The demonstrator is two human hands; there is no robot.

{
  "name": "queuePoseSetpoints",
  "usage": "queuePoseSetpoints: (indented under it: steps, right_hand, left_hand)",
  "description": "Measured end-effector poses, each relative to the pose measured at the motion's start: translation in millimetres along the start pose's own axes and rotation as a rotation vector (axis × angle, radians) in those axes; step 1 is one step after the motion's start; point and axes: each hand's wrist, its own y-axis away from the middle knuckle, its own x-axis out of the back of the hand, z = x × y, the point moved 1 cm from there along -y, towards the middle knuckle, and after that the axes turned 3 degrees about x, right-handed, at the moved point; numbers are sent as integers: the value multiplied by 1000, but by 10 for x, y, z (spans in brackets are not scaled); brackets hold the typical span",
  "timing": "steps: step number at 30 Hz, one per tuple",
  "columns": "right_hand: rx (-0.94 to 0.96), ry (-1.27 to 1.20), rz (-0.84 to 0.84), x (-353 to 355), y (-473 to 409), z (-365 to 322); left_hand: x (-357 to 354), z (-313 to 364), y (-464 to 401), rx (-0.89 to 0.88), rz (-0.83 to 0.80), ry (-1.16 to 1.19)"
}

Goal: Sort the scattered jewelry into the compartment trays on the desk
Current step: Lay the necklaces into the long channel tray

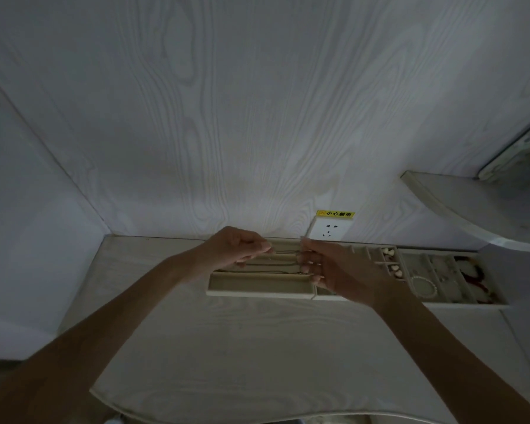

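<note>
— What kind of place is this?
— A room in a home, likely a bedroom corner: a pale wood-grain desk (pixel 257 347) against a matching wall (pixel 227 117).
— What else shows that?
— A wall socket (pixel 329 231) under a yellow warning sticker (pixel 335 213), and cream jewelry trays (pixel 259 291).
</note>
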Motion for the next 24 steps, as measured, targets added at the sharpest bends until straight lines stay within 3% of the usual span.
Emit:
queuePoseSetpoints:
  steps: [4,8,13,24]
  right_hand:
    - [45,266,-24,-52,-186,113]
    - [112,701,-217,-266,-325,118]
    - [237,990,-86,-309,-363,52]
    - [39,497,-40,365,-214,43]
  left_hand:
    - [177,80,-17,-37,-105,-238]
    - [258,171,-38,-33,-153,-301]
    - [321,108,-34,-9,-126,-290]
    - [287,-310,-191,72,-219,-177]
